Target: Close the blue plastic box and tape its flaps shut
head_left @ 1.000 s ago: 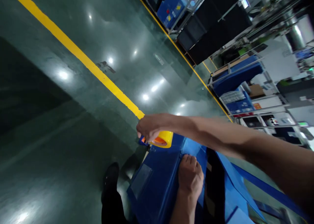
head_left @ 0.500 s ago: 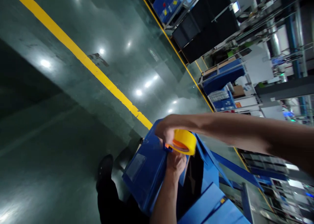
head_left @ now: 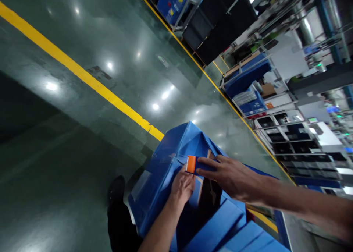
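A blue corrugated box [head_left: 154,193] with raised flaps stands in front of me, partly open with a dark inside. My right hand [head_left: 231,174] reaches in from the right, gripping a tape dispenser [head_left: 191,164] with an orange end and a dark blue body. Two of its fingers lie along the blue part. Right below the orange end is my left hand [head_left: 183,185], its fingers curled at the box's upper edge. What those fingers pinch is hidden. The yellow tape roll does not show now.
More blue flaps or panels [head_left: 245,237] lie at the lower right. A yellow line [head_left: 110,97] crosses the green floor. Across the aisle stand black bins [head_left: 220,24], blue boxes on racks [head_left: 248,101] and shelving [head_left: 292,138]. A dark shoe [head_left: 117,187] is left of the box.
My right hand has swung right and down, turning the dispenser so the yellow roll went out of sight. My left hand has shifted slightly left. More of the box's top corner shows.
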`<act>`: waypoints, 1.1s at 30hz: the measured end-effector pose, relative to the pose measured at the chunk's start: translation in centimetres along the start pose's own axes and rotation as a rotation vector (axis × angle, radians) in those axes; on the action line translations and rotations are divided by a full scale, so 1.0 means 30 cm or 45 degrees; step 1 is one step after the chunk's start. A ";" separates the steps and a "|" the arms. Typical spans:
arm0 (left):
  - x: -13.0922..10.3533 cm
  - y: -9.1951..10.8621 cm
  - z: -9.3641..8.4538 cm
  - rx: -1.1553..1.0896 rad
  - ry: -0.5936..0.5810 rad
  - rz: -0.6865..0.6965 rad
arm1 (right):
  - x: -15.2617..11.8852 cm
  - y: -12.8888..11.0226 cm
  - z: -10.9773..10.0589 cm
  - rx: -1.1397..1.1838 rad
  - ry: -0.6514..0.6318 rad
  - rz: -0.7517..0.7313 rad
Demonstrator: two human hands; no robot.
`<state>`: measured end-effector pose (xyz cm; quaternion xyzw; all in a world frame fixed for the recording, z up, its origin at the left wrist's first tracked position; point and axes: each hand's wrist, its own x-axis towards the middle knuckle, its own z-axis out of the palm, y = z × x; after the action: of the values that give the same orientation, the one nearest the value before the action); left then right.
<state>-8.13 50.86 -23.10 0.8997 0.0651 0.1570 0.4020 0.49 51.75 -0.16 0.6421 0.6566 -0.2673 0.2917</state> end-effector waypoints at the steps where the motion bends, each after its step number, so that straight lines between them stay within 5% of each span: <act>1: -0.004 -0.002 -0.016 0.030 -0.010 0.011 | -0.032 0.008 0.012 -0.009 0.026 -0.023; 4: -0.068 0.063 -0.076 0.179 0.075 -0.068 | -0.082 0.040 0.033 0.013 0.125 -0.102; 7: -0.186 0.251 -0.113 0.334 0.274 -0.247 | -0.085 0.075 0.034 0.069 0.266 -0.189; 10: -0.254 0.449 -0.071 0.503 0.441 -0.372 | -0.080 0.102 0.023 0.053 0.347 -0.276; 12: -0.248 0.503 0.000 0.656 0.439 -0.471 | -0.081 0.107 0.017 0.015 0.320 -0.270; 18: -0.170 0.374 0.167 0.803 0.369 -0.460 | -0.091 0.089 0.060 -0.071 0.360 -0.202; 23: -0.204 0.348 0.183 0.763 0.325 -0.272 | -0.087 0.103 0.131 0.049 0.457 -0.194; 27: -0.215 0.350 0.177 0.733 0.318 -0.212 | -0.110 0.110 0.122 0.089 0.443 -0.235; 33: -0.177 0.291 0.185 0.634 0.536 -0.035 | -0.327 0.019 0.128 -0.022 0.478 -0.084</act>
<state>-11.37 39.84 -21.31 0.9172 0.1954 0.3133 0.1494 1.26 42.23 4.34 0.6564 0.7224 -0.1467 0.1606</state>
